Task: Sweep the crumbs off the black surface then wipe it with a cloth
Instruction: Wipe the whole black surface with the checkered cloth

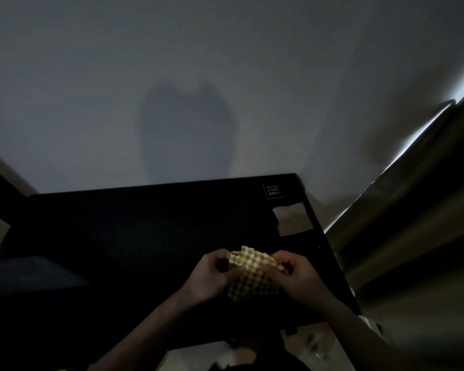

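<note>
Wiping step, we judge — left hand (212,274) and right hand (296,277) both pinch the checked cloth (252,274) between them, above the black surface (145,236). Next — lower it flat.

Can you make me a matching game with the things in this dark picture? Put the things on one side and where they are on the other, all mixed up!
Things:
1. yellow-and-green checked cloth
2. small white printed label
3. pale rectangular cut-out
4. dark heart-shaped shadow

Places:
A. on the grey wall behind the flat black surface
B. held between the left hand and right hand
C. in the surface's far right corner
D. near the surface's right edge, just nearer than the label

Pairs: 1-B, 2-C, 3-D, 4-A
</note>
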A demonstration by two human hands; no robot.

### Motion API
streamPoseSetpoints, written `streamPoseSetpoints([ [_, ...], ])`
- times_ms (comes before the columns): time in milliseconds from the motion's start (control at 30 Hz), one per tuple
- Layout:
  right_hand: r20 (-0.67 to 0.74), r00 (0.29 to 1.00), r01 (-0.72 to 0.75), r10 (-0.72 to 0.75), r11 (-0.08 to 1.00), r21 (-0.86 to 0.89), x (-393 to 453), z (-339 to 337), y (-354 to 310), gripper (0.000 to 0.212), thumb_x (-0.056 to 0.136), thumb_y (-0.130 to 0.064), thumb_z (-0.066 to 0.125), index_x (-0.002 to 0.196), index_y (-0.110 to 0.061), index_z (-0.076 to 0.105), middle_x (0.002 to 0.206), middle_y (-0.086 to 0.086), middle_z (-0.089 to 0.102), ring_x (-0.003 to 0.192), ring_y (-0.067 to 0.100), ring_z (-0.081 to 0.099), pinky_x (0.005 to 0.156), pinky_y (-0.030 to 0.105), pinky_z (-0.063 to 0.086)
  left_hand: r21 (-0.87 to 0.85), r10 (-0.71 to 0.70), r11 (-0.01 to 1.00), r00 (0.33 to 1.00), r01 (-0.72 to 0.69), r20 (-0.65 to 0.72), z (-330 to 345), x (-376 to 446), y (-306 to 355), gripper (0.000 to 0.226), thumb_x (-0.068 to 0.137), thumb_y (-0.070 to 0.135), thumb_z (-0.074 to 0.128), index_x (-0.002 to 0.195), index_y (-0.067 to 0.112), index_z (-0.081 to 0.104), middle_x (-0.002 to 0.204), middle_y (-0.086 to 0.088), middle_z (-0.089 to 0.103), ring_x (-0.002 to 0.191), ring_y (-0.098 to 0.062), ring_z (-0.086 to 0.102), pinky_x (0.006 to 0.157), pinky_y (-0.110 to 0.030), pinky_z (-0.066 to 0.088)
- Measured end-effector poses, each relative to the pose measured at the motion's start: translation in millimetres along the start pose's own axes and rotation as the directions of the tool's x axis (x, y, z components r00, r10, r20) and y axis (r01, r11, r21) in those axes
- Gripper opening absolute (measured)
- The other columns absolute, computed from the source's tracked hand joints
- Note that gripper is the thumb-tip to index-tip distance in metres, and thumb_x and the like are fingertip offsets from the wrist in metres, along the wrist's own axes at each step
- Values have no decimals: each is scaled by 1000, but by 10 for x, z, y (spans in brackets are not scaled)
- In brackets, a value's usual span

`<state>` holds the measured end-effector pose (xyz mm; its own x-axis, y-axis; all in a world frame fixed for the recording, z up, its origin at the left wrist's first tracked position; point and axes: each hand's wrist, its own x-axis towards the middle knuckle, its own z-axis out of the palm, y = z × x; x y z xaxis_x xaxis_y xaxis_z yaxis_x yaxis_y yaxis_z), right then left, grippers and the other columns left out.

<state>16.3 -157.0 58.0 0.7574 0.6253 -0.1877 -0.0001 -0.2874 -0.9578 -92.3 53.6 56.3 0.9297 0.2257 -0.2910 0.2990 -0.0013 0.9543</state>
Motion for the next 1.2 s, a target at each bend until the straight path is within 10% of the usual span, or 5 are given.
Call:
streamPoseSetpoints([
  [567,-139,943,-254,302,924,286,1114,-1370,449,17,90,-4,74,106,-12,76,97,5,81,90,21,77,71,28,60,-252,-270,946,923,203,-273,1196,1662,144,42,81,10,81,117,11,60,111,-9,75,101,-23,74,86,-40,62],
  [1000,-81,897,-408,434,886,221,2005,-1868,1143,16,93,-16,75,102,-29,73,107,0,78,102,20,74,96,45,59,-31,-484,868,829,496,-282,1554,2596,44,32,80,18,82,106,16,63,96,1,71,81,-9,70,56,-17,55],
  [1200,-35,825,-553,564,819,153,2616,-1968,1418,17,96,-12,71,107,-26,71,119,5,71,113,27,68,100,43,56,193,-468,827,836,528,-287,1397,3134,31,21,74,18,75,89,31,66,95,4,73,84,-9,69,80,-30,62],
])
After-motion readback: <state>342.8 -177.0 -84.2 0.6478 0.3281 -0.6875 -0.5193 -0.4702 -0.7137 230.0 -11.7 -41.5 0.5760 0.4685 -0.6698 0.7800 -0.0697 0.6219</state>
